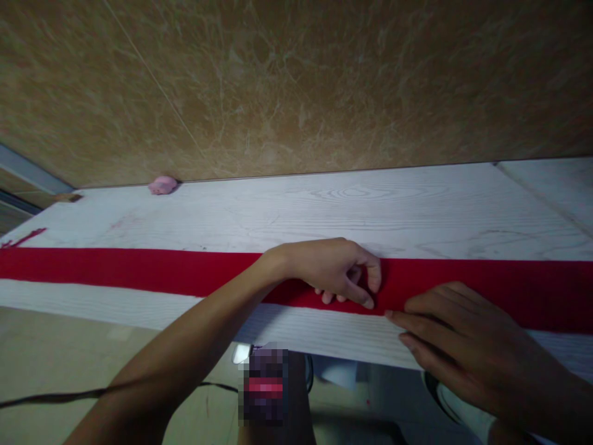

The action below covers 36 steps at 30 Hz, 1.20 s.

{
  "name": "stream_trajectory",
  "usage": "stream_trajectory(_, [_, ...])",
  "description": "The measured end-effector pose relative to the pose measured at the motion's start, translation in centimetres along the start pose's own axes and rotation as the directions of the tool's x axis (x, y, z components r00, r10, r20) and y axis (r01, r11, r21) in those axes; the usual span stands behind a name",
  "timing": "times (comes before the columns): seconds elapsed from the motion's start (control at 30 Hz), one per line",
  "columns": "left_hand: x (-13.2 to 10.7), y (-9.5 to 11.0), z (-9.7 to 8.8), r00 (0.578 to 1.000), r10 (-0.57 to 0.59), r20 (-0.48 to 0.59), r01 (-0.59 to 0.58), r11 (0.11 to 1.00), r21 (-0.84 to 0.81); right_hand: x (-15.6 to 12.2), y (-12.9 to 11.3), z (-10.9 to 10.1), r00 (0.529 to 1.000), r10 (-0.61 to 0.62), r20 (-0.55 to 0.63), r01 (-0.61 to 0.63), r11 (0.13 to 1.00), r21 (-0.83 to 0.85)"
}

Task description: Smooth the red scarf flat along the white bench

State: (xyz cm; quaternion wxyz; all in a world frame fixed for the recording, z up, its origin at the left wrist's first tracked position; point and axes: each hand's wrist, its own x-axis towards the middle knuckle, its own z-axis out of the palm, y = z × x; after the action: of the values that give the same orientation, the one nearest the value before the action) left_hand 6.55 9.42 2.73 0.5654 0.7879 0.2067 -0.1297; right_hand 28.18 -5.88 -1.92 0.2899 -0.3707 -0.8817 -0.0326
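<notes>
A long red fabric strip (115, 271) lies across the white wood-grain table (324, 210) from left edge to right edge. My left hand (340, 272) rests on the strip near its middle, fingers curled and pinching the strip's near edge. Just to the right, my right hand (456, 337) lies flat with fingers stretched out, its fingertips on the near edge of the strip and the palm over the table's front.
A small pink lump (162, 185) sits at the table's far edge by the brown marbled wall (296, 80). A red scrap (25, 237) lies at the far left. Below the table edge a black cable (50, 398) runs across the floor.
</notes>
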Motion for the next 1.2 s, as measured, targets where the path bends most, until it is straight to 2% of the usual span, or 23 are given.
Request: stream_trajectory(1.2, [0.05, -0.09, 0.04, 1.0, -0.001, -0.001, 0.001, 1.0, -0.008, -0.35, 0.07, 0.12, 1.0, -0.013, 0.016, 0.013, 1.0, -0.018])
